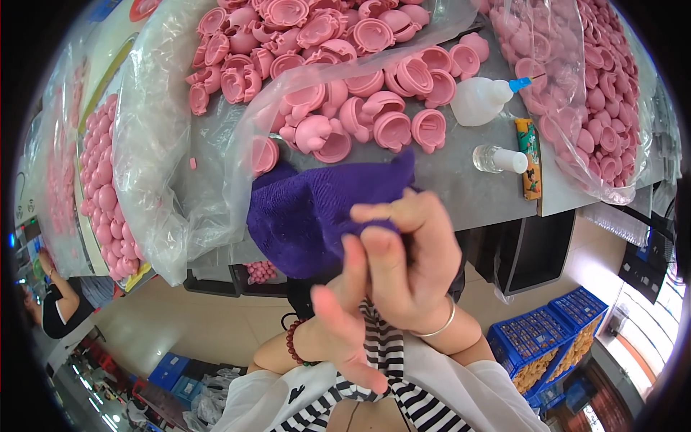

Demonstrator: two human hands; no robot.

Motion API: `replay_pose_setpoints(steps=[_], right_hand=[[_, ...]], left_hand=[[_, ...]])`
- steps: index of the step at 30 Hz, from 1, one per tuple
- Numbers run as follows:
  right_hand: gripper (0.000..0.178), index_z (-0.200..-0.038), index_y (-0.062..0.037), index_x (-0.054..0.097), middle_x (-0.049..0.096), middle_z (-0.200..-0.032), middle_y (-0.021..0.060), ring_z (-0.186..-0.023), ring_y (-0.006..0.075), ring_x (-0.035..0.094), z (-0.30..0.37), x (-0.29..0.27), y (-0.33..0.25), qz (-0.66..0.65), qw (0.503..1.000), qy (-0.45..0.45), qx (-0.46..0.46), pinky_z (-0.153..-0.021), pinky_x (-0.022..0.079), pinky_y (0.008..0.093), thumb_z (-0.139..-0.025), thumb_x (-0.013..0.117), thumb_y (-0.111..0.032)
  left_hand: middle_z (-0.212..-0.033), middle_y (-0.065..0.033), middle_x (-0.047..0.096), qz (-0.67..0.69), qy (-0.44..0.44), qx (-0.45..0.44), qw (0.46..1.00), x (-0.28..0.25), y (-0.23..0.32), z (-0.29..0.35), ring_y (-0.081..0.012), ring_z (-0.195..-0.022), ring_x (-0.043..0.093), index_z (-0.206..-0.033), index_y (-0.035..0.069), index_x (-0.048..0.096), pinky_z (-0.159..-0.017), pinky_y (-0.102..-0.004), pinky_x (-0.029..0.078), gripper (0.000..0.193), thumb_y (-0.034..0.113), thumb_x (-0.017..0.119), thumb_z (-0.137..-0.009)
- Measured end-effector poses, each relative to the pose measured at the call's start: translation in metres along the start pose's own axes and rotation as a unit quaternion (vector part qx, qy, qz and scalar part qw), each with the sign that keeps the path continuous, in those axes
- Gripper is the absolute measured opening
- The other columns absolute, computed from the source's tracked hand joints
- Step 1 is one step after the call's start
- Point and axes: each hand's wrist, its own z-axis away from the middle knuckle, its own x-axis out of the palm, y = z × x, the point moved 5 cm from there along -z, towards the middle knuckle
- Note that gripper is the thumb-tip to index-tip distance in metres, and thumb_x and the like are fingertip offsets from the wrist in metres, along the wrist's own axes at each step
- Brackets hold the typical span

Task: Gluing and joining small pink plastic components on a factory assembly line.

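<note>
Right hand (416, 263) fingers grip purple cloth (291, 212) over the near edge of the bench (450, 155); left hand (340, 327) hold unclear. Bare room reaches right to the white-capped bottle (491, 159).

A deep purple cloth (306, 216), soft-looking and finely textured with a few pale specks, is bunched into loose folds. One corner pokes up at its upper right. It covers part of the grey table's (450, 173) front edge from view, its right side gathered at the right hand's (417, 263) fingers.
</note>
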Motion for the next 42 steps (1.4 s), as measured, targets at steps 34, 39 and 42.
replay_pose_setpoints(steps=[34, 39, 42], right_hand=[[0.021, -0.09, 0.0034, 0.058, 0.057, -0.065, 0.008, -0.049, 0.0196, 0.051, -0.013, -0.008, -0.013, 0.123, 0.987, 0.046, -0.089, -0.045, 0.042, 0.0267, -0.07, 0.062, 0.0], [0.019, -0.087, -0.0015, 0.061, 0.054, -0.067, 0.0067, -0.054, 0.0193, 0.049, -0.019, -0.012, 0.0, 0.203, 0.978, 0.019, -0.041, -0.049, 0.039, 0.0276, -0.069, 0.066, -0.001], [0.028, -0.092, -0.006, 0.065, 0.04, -0.071, 0.006, -0.062, 0.0181, 0.041, -0.014, -0.02, -0.004, 0.351, 0.933, -0.034, -0.063, -0.053, 0.035, 0.028, -0.065, 0.069, -0.005]], left_hand=[[-0.135, -0.0359, -0.014, -0.102, -0.055, -0.095, 0.989, -0.006, 0.011, -0.019, -0.0385, -0.13, 0.01, -0.123, 0.019, -0.04, -0.101, -0.043, 0.02, 0.127, 0.077, 0.052, -0.059], [-0.143, -0.0202, -0.01, 0.326, 0.114, -0.103, 0.933, -0.017, 0.008, -0.007, -0.0159, -0.059, 0.043, -0.124, 0.025, -0.039, -0.051, -0.0217, 0.037, 0.106, 0.066, 0.046, -0.075], [-0.144, -0.0142, -0.01, 0.43, 0.1, -0.09, 0.893, -0.023, 0.006, -0.021, -0.0157, -0.056, 0.04, -0.126, 0.024, -0.036, -0.049, -0.0221, 0.037, 0.097, 0.062, 0.041, -0.081]])
